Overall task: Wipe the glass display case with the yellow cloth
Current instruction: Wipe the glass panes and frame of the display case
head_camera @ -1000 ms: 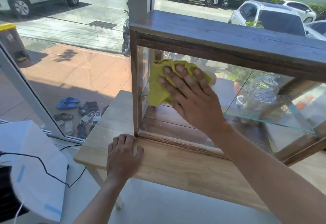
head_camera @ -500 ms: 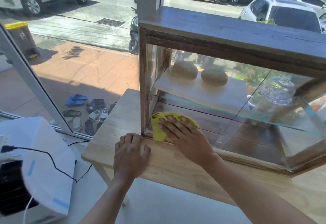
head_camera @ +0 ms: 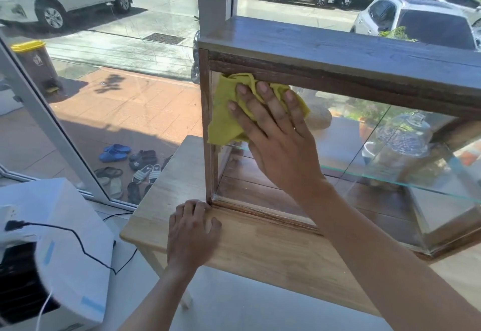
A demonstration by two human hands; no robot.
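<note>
A glass display case (head_camera: 364, 80) with a dark wooden frame stands on a light wooden table (head_camera: 260, 247). My right hand (head_camera: 276, 138) presses the crumpled yellow cloth (head_camera: 223, 122) flat against the front glass pane, at its upper left corner just under the top rail. Its fingers are spread and straight over the cloth. My left hand (head_camera: 191, 234) rests palm down on the table, with its fingertips at the case's lower left corner. Inside the case, a glass shelf and a round loaf show partly behind my hand.
A white appliance (head_camera: 52, 247) with a black cable stands low at the left. Behind the table is a large window (head_camera: 117, 96); several sandals lie outside on the paving. A glass jar (head_camera: 400, 140) shows through the case at the right.
My right hand has swept the cloth from the bottom of the pane back up to its top left corner. My left hand has stayed in place on the table.
</note>
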